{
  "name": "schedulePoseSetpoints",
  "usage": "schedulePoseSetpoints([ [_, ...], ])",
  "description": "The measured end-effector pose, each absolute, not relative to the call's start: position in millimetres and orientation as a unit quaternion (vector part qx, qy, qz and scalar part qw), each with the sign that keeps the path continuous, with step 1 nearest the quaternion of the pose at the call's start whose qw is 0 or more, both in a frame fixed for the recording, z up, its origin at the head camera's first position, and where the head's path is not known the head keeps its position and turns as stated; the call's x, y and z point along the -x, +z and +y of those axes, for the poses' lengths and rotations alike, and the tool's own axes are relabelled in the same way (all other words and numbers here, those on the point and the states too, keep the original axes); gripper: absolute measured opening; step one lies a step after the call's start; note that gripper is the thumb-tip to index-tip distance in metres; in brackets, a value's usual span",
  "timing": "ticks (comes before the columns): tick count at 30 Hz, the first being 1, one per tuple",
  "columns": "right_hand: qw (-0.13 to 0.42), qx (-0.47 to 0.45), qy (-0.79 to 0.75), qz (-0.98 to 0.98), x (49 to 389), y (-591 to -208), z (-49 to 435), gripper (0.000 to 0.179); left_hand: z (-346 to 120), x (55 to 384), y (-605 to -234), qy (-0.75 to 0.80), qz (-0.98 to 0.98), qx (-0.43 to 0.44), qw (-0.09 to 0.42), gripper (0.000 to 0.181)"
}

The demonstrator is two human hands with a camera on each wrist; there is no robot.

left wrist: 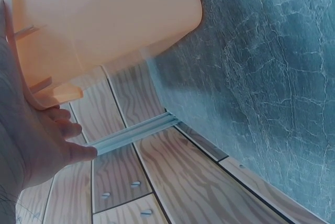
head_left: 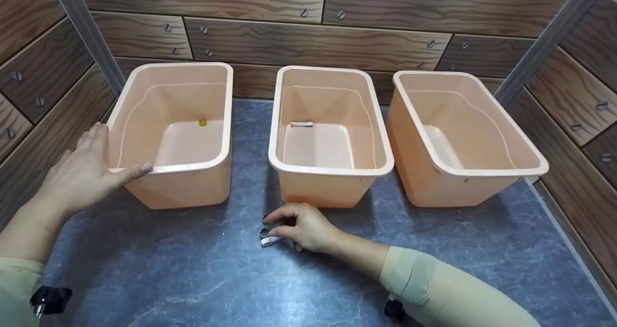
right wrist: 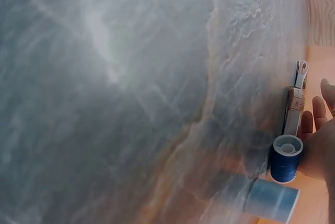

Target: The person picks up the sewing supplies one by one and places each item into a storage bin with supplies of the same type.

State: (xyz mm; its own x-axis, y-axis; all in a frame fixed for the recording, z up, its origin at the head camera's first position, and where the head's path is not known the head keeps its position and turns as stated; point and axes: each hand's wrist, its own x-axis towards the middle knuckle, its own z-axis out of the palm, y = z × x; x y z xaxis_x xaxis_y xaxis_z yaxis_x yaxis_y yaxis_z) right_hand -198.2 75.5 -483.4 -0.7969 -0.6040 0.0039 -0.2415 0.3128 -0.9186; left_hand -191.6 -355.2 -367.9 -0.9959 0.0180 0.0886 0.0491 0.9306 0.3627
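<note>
At the left bin (head_left: 176,187), my left hand (head_left: 79,170) rests on the near left rim, thumb along the front and the other fingers at the side. My right hand (head_left: 306,228) is low over the table before the middle bin (head_left: 318,189), thumb and index fingertips apart. Beside the thumb are a small dark ring (head_left: 264,233) and a pinkish-white strip (head_left: 270,240). The right wrist view has a blue thread spool (right wrist: 286,164), a pale blue cylinder (right wrist: 272,200) and a narrow metal item (right wrist: 295,98) close to the fingers. I cannot tell whether the hand grips any.
A small yellow piece (head_left: 203,123) lies inside the left bin, and a pinkish strip (head_left: 301,124) lies inside the middle one. The right bin (head_left: 448,187) stands farther along the same row. Wood-patterned walls (head_left: 313,40) enclose the blue-grey table (head_left: 193,269).
</note>
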Motion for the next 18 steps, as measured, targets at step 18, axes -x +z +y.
schedulePoseSetpoints([
  [18, 0.155, 0.275, -0.473, 0.823, 199.7, -488.7, 68.4, 0.021, -355.7, 191.5, -370.0, -0.186, -0.981, 0.022, 0.048, 0.126],
])
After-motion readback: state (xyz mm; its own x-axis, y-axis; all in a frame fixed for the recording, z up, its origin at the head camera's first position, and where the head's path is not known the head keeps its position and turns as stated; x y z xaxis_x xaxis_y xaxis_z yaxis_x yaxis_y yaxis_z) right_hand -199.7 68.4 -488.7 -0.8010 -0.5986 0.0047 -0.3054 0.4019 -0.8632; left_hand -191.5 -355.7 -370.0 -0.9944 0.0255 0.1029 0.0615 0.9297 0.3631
